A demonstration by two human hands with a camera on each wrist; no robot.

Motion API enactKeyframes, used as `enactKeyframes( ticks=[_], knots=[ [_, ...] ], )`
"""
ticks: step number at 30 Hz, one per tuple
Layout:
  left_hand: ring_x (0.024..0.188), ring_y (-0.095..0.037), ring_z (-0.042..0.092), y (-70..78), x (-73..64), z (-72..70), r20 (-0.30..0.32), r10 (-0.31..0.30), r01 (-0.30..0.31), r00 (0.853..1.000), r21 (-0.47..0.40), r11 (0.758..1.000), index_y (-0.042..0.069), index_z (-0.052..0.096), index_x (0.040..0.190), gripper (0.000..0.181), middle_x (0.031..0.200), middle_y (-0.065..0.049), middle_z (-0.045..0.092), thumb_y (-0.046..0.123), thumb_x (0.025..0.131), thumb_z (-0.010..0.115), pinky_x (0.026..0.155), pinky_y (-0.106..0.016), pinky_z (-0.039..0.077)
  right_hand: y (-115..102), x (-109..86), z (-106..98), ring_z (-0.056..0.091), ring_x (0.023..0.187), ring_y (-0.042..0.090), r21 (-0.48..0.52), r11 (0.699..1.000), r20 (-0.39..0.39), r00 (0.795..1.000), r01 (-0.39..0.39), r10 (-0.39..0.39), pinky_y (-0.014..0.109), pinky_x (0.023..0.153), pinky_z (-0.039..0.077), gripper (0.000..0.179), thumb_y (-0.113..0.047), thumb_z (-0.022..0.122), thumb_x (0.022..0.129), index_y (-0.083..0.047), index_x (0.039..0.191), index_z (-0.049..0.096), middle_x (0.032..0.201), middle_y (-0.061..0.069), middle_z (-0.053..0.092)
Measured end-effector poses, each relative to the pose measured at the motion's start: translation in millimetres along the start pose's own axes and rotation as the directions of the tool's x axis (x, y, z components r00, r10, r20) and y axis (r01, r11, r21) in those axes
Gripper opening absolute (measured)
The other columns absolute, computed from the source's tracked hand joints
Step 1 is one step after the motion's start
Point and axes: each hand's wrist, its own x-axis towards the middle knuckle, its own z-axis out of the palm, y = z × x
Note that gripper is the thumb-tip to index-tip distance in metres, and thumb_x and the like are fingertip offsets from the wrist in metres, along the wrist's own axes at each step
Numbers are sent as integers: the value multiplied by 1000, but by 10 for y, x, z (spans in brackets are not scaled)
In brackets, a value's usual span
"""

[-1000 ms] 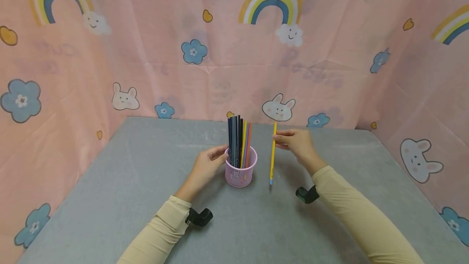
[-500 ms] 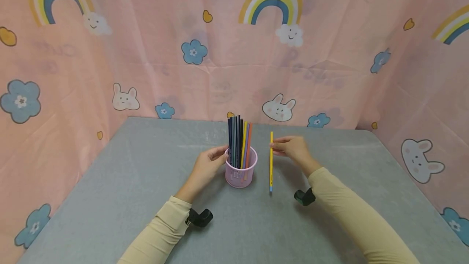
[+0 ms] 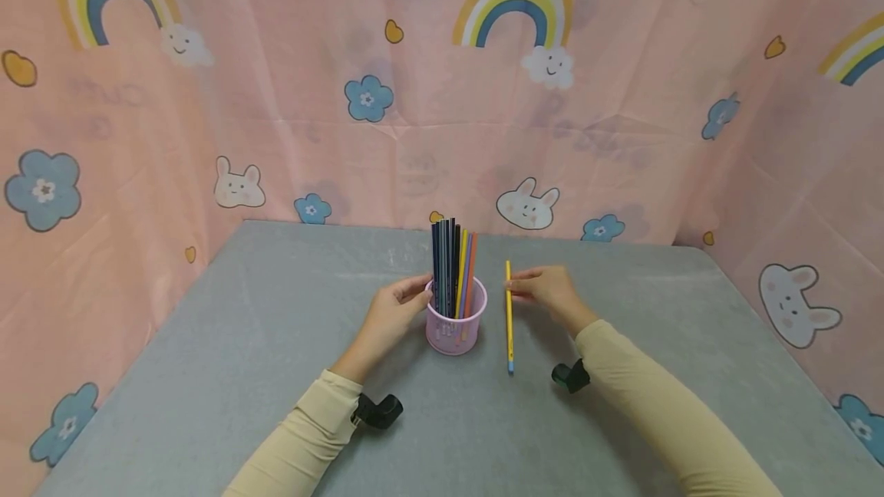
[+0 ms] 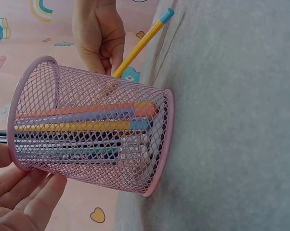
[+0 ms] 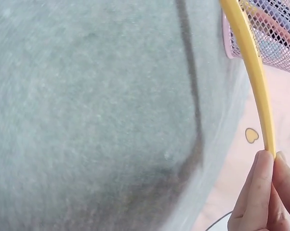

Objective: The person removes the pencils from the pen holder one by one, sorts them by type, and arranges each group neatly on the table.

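Observation:
A pink mesh pencil cup (image 3: 452, 337) stands upright on the grey table, holding several dark pencils (image 3: 444, 267) plus yellow, purple and orange ones. At its left side, my left hand (image 3: 385, 320) grips the rim between thumb and fingers; the left wrist view shows the fingertips (image 4: 48, 190) against the mesh. To the right of the cup, my right hand (image 3: 552, 294) pinches a yellow pencil (image 3: 509, 328) near its upper end. That pencil's blue end (image 4: 167, 15) points down, close to the table; whether it touches is unclear. Fingers and thumb meet around it in the right wrist view.
The grey table (image 3: 207, 374) reaches back to a pink patterned curtain (image 3: 428, 152), which also closes off both sides. A black wrist camera (image 3: 378, 411) sits at the left sleeve, another black camera (image 3: 570, 376) at the right sleeve.
My right hand has lowered the yellow pencil, bringing it slightly left and nearer to me. My left hand stays on the cup, which has not moved.

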Motion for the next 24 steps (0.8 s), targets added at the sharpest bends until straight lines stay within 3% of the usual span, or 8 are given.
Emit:
enactKeyframes(
  ticks=[18, 24],
  knots=[
    [116, -20, 57, -10, -1, 5, -4, -13, 13, 1000, 3, 1000, 8, 59, 124, 34, 124, -7, 61, 20, 92, 58, 99, -35, 45, 100, 75, 68, 68, 66, 11, 48, 997, -17, 998, -65, 66, 28, 69, 58, 32, -13, 70, 82, 5, 108, 65, 84, 6, 70],
    [116, -24, 57, 19, -20, 2, 4, 6, -6, 1000, -16, 1000, 5, 58, 125, 34, 125, -11, 60, 17, 92, 57, 98, -36, 47, 106, 118, 80, 68, 64, 11, 49, 994, -25, 995, -96, 97, 26, 67, 57, 31, -11, 69, 82, 5, 108, 65, 82, 6, 70]
  ],
)
